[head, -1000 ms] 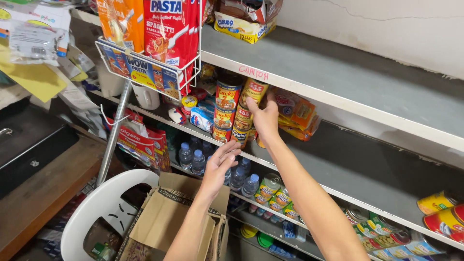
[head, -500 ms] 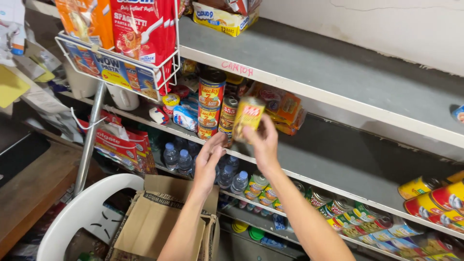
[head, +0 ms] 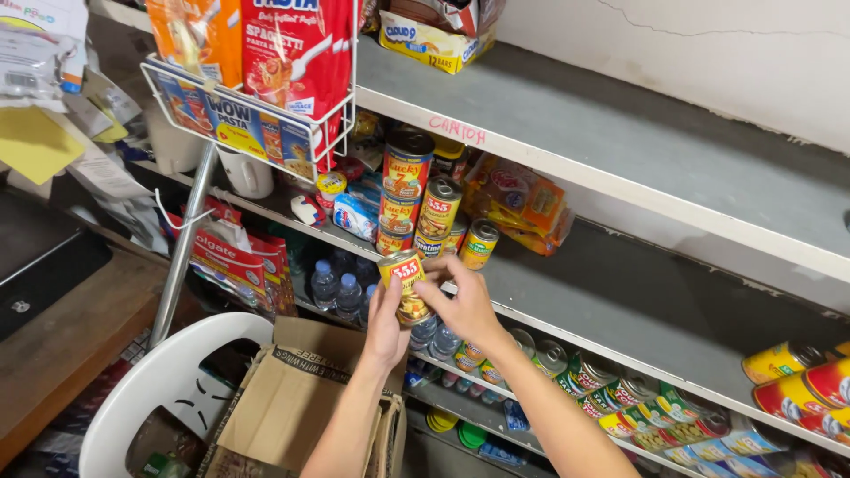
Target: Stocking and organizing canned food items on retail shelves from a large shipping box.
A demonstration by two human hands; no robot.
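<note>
shelf (head: pixel 620 292): front edge sits right behind the can, easy to clip it there
stacked cans (head: pixel 409 190): wobbly tower nearby, one bump could topple it
can (head: pixel 405 288): mid-air in front of the shelf, over the cardboard box (head: pixel 283 398)
right hand (head: pixel 465 305): fingers wrapped round it, wrist bent
left hand (head: pixel 388 323): palm cupping its side, forearm rising from below

bare forearms, left hand (head: pixel 387 320), right hand (head: pixel 467 305), no sleeves
</note>
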